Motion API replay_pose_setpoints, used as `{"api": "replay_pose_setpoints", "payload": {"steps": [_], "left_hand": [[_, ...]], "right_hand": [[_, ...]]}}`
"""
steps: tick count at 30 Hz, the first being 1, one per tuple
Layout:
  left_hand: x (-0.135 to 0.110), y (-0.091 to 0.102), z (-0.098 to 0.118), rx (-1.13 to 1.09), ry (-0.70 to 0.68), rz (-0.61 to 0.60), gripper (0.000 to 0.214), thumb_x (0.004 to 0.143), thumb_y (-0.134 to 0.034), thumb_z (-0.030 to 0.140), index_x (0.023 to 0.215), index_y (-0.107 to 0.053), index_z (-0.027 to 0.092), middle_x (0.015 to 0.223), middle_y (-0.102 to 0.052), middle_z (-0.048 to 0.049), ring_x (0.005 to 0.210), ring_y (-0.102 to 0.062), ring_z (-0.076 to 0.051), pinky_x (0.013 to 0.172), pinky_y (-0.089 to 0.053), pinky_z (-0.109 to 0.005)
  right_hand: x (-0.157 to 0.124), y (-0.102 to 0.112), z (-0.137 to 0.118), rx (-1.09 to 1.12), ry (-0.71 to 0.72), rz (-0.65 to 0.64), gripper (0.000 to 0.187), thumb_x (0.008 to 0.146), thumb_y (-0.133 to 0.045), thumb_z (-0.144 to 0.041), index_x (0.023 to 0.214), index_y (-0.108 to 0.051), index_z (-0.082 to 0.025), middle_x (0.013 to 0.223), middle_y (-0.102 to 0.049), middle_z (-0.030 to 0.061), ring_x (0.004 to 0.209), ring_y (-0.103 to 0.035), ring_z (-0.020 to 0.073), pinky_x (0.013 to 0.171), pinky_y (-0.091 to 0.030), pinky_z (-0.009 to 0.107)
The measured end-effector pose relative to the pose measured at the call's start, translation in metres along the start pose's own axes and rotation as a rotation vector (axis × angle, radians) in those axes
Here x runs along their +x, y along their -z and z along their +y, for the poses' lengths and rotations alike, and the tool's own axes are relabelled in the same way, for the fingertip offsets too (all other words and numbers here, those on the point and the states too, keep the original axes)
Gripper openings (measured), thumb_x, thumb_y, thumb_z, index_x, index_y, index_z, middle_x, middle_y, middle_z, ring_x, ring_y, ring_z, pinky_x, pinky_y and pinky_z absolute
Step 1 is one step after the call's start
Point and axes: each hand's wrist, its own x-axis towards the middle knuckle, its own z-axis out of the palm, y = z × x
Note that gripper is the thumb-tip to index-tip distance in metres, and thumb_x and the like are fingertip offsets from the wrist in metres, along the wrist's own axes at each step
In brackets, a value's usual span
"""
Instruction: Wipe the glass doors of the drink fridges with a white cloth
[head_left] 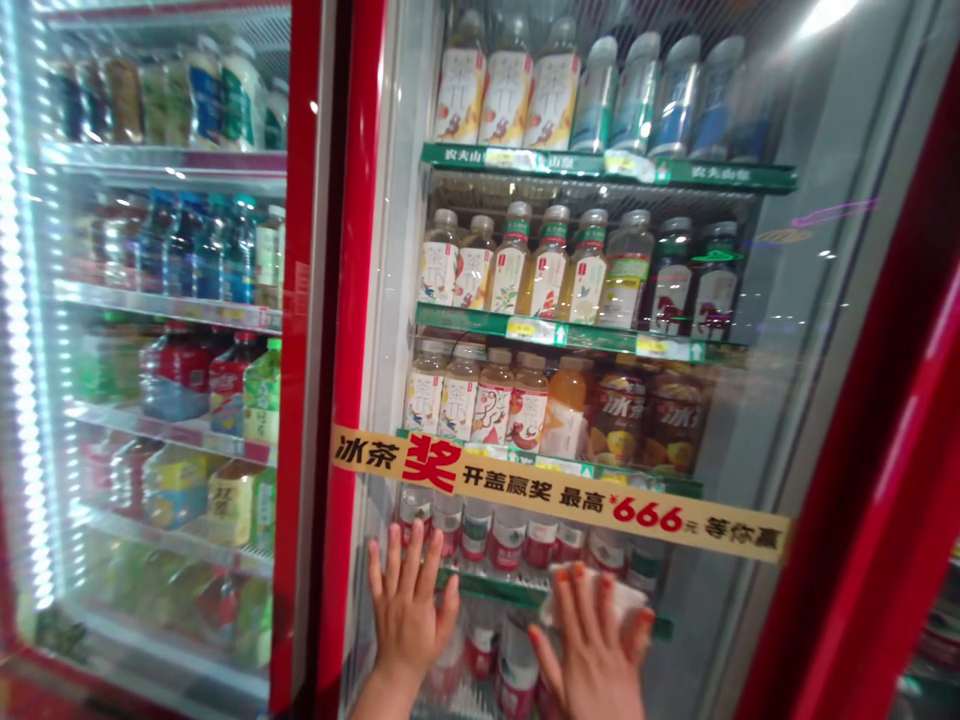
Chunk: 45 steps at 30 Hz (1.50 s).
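Observation:
My left hand (411, 605) lies against the glass door (735, 640) of a red-framed drinks fridge, fingers stretched out and holding nothing. To its right, my right hand (592, 645) presses a white cloth (630, 600) flat to the same glass, with its fingers spread over it. Whether the cloth is fabric or paper, I cannot tell. Just above both hands a cream strip (555, 495) with black and red lettering crosses the door at a slant. Behind the glass, bottled drinks (551, 270) stand in rows on shelves with green edges.
Left of the door, a red post (304, 330) separates it from another lit fridge with packs of bottles (180, 370) on several shelves. The red door frame (862, 470) runs down the right side. Light reflections (825, 18) show on the glass.

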Motion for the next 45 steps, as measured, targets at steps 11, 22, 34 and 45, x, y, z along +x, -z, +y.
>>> {"api": "replay_pose_setpoints", "payload": {"steps": [11, 22, 34, 45], "left_hand": [[-0.001, 0.001, -0.005, 0.028, -0.060, 0.009, 0.080, 0.102, -0.060, 0.023, 0.175, -0.025, 0.020, 0.186, -0.017, -0.0063, 0.174, -0.011, -0.030, 0.144, -0.005, -0.055], [0.004, 0.001, 0.000, -0.016, -0.027, 0.033, 0.081, 0.101, -0.060, 0.024, 0.175, -0.026, 0.023, 0.186, -0.018, -0.0027, 0.174, -0.013, -0.029, 0.144, -0.006, -0.053], [-0.001, -0.001, 0.000, -0.005, -0.011, 0.024, 0.083, 0.100, -0.062, 0.022, 0.175, -0.027, 0.024, 0.185, -0.021, -0.0051, 0.174, -0.014, -0.030, 0.144, -0.007, -0.055], [-0.008, -0.005, -0.005, -0.003, -0.005, 0.024, 0.085, 0.099, -0.066, 0.025, 0.175, -0.028, 0.028, 0.184, -0.024, -0.0054, 0.173, -0.018, -0.033, 0.142, -0.013, -0.063]], "right_hand": [[0.060, -0.005, -0.039, 0.029, 0.196, -0.044, 0.089, 0.107, -0.041, -0.067, 0.178, -0.015, -0.021, 0.183, -0.022, -0.0022, 0.174, -0.003, 0.0287, 0.143, 0.002, 0.052], [0.100, -0.001, 0.017, -0.008, -0.318, 0.049, 0.082, 0.112, -0.036, -0.052, 0.177, -0.007, -0.012, 0.184, -0.011, 0.0176, 0.173, 0.004, 0.0387, 0.137, -0.006, 0.074], [-0.009, 0.005, 0.089, -0.049, -0.392, 0.012, 0.079, 0.112, -0.031, -0.042, 0.177, 0.001, -0.010, 0.184, 0.003, 0.0187, 0.172, 0.008, 0.0398, 0.130, -0.017, 0.085], [-0.092, 0.005, 0.022, 0.030, 0.186, 0.042, 0.086, 0.099, -0.044, -0.061, 0.177, -0.020, -0.035, 0.180, -0.018, -0.0159, 0.173, -0.006, 0.0178, 0.142, -0.009, 0.032]]}}
